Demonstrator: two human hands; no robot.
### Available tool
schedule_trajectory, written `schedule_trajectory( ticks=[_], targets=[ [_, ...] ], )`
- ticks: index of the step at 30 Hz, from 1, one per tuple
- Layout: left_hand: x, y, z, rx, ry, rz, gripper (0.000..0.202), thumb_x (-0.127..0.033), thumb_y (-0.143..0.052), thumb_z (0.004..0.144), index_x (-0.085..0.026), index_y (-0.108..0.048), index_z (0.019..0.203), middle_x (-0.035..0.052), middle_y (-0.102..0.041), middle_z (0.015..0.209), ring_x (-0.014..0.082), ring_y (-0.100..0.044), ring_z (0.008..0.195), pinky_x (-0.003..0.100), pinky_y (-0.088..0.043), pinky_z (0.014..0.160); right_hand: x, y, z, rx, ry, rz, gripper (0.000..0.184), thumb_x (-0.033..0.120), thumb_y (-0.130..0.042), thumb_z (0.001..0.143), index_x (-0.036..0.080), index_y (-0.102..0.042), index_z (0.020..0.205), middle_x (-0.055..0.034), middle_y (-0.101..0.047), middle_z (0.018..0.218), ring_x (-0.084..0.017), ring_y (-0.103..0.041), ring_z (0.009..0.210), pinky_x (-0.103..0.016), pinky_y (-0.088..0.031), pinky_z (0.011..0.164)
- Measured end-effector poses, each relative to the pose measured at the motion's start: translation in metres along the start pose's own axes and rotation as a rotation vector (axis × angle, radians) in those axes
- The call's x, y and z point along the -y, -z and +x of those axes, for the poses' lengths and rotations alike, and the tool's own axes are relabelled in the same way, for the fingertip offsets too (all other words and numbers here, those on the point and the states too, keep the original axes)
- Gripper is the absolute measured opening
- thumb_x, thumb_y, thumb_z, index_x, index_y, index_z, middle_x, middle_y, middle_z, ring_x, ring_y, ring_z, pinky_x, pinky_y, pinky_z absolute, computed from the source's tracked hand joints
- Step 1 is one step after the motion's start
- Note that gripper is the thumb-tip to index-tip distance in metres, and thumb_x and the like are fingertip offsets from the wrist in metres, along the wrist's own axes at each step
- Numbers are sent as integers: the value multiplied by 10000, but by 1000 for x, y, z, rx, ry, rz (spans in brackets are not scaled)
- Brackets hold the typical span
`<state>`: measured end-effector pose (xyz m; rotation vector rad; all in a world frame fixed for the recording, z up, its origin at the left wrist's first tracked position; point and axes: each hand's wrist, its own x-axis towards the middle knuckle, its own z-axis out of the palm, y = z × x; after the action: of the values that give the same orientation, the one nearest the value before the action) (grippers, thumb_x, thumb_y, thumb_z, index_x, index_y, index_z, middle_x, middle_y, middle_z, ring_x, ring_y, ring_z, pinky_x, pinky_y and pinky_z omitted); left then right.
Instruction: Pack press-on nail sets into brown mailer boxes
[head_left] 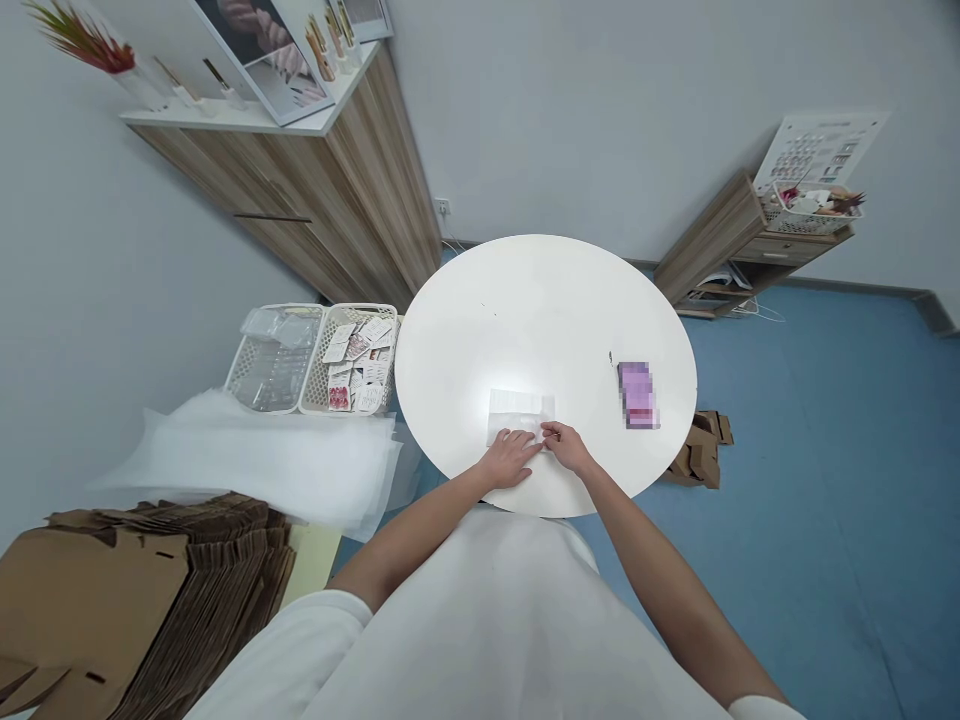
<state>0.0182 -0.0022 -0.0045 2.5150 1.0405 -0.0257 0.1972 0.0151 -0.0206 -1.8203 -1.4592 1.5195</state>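
At the left, near, stands a stack of flattened brown cardboard (pixel 150 600); beyond it translucent white sheets (pixel 270 460) lie in a loose pile. Farther back are 2 white baskets (pixel 316 355) side by side, the left one holding clear packaging, the right one full of small printed cards (pixel 360 360). A wood-grain cabinet (pixel 300 200) rises behind them.

Next comes the round white bench (pixel 540 300). At its near side the left grip (pixel 510 455) lies palm down and unclosed, fingers spread, their tips over the near edge of a pale, thin packet (pixel 517 402). The packet lies flat on the bench, mostly just beyond the left grip, its near right corner at the right grip (pixel 553 437). There the fingertips are drawn together against the corner; whether they pinch it is too small to tell. The 2 hands are just beside each other.

Farther right on the bench, well apart from both hands, lies a purple box (pixel 638 395), its face blurred, with a small dark item (pixel 610 357) near its far left corner. Past the bench's right edge, brown cardboard pieces (pixel 701 455) sit lower down.
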Motion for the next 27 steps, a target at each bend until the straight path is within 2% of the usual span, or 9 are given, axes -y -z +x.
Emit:
schedule_trajectory(
  ticks=[3, 6, 10, 13, 17, 19, 20, 23, 27],
  targets=[
    [0, -2, 0, 0, -1, 11, 474, -305, -485, 748, -242, -385, 1207, 86, -394, 1263, 258, -323, 1147, 422, -203, 929, 1, 2, -3, -42, 75, -175, 400, 206, -465, 699, 189, -506, 1097, -38, -545, 925, -120, -540, 724, -288, -445, 735],
    [0, -2, -2, -19, 1, -10, 468, -289, -495, 742, -238, -396, 1196, 87, -390, 1267, 258, -322, 1149, 423, -200, 934, -1, 3, -7, -104, 165, -354, 528, 225, -526, 682, 223, -415, 1198, -63, -450, 1068, -153, -524, 826, -305, -438, 751],
    [-2, -1, -6, -63, 58, -100, 426, -279, -513, 732, -251, -440, 1151, 73, -388, 1268, 255, -303, 1174, 422, -184, 961, -4, 0, -9, -56, 198, -473, 588, 213, -534, 689, 272, -342, 1241, -60, -334, 1179, -173, -499, 933, -306, -428, 771],
    [-1, -2, -12, -185, 281, -216, 421, -302, -504, 743, -253, -431, 1155, 75, -330, 1310, 264, -260, 1208, 432, -174, 978, -5, -5, -9, -55, 154, -501, 593, 194, -514, 703, 287, -314, 1253, -56, -313, 1191, -156, -513, 888, -298, -425, 767],
    [7, -7, -19, -371, 874, -477, 576, -361, -520, 728, -228, -299, 1243, 113, -216, 1356, 306, -201, 1235, 467, -236, 948, -3, -7, -9, -56, 127, -503, 589, 187, -502, 709, 284, -308, 1257, -59, -308, 1203, -140, -522, 821, -285, -427, 744],
    [13, -9, -20, -406, 1061, -657, 636, -375, -538, 713, -203, -260, 1259, 132, -222, 1342, 312, -206, 1233, 453, -272, 937, -3, -7, -9, -52, 121, -499, 592, 190, -505, 707, 287, -307, 1257, -56, -311, 1203, -137, -523, 812, -280, -427, 740],
    [15, -10, -20, -414, 1089, -754, 648, -376, -544, 710, -195, -253, 1261, 134, -240, 1331, 301, -231, 1226, 429, -288, 937, -2, -7, -9, -51, 118, -496, 595, 190, -507, 706, 288, -307, 1258, -55, -311, 1203, -135, -524, 807, -277, -426, 739],
    [19, -14, -17, -423, 1060, -1006, 659, -365, -563, 705, -200, -247, 1259, 124, -272, 1314, 246, -333, 1182, 341, -337, 921, -2, -7, -8, -53, 111, -489, 600, 188, -509, 702, 285, -307, 1258, -55, -312, 1203, -129, -523, 790, -274, -426, 739],
    [17, -17, -9, -452, 1124, -1154, 665, -348, -606, 674, -212, -275, 1234, 117, -282, 1309, 228, -388, 1147, 297, -384, 867, -2, -7, -8, -53, 112, -480, 597, 191, -509, 700, 276, -312, 1257, -53, -315, 1200, -129, -521, 787, -273, -428, 743]
  ],
)
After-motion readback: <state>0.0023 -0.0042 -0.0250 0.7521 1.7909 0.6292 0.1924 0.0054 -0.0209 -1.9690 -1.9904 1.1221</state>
